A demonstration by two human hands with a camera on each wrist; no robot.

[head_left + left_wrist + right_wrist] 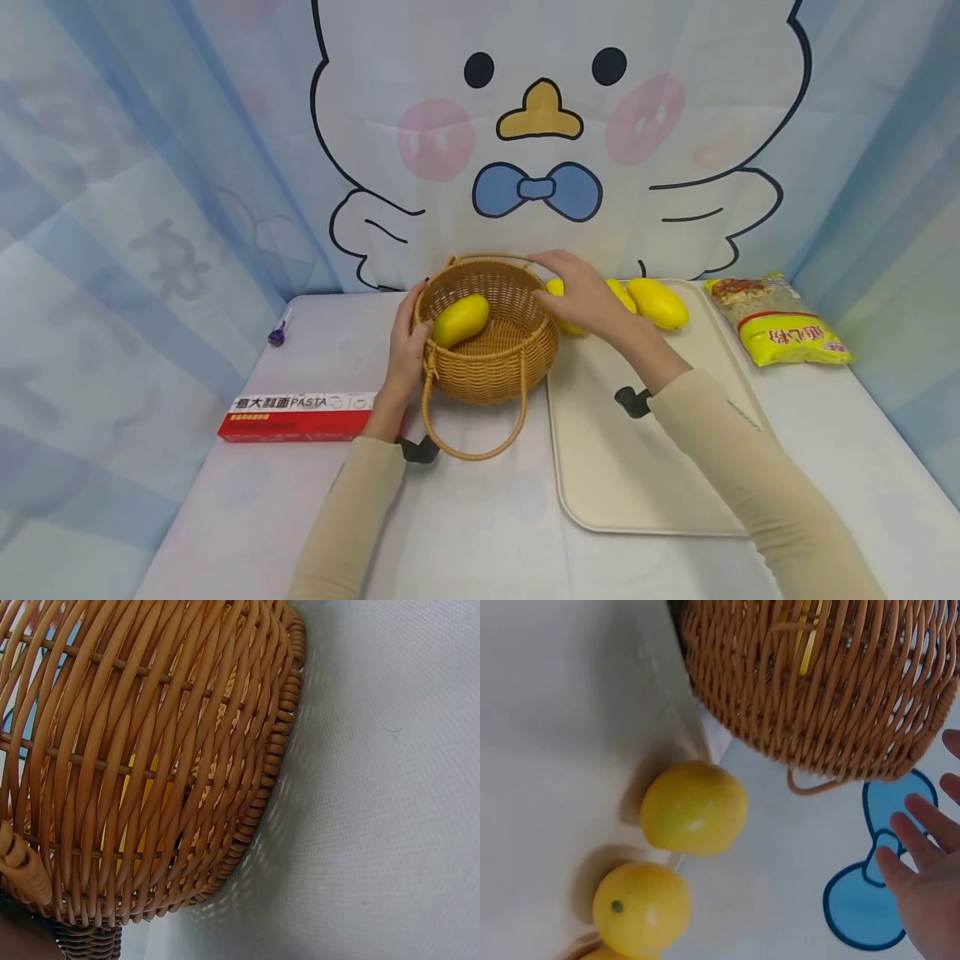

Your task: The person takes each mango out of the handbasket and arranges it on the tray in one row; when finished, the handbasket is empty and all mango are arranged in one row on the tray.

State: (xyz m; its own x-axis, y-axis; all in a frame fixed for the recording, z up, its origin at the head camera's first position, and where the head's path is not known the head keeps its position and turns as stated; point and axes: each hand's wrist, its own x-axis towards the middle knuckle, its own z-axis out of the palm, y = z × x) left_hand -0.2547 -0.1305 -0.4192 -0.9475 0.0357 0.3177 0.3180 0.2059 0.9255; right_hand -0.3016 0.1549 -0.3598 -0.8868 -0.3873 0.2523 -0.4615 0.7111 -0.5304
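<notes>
A wicker basket (487,379) stands on the table, one handle folded down toward the front. Inside it lies a yellow mango (462,321), glimpsed through the weave (142,802) in the left wrist view. My left hand (406,354) grips the basket's left side, thumb over the rim. At the right rim is my right hand (581,296), its fingers spread; the right wrist view shows these fingers (922,840) straight and apart from the wicker. Behind that hand several more mangoes (658,303) lie in a row, partly hidden by it.
A beige tray (645,475) lies to the right under the loose mangoes. Past it is a yellow noodle bag (787,325). A red and white pasta box (300,421) lies left of the basket, with a purple lollipop (277,335) farther back. A curtain (540,242) hangs behind.
</notes>
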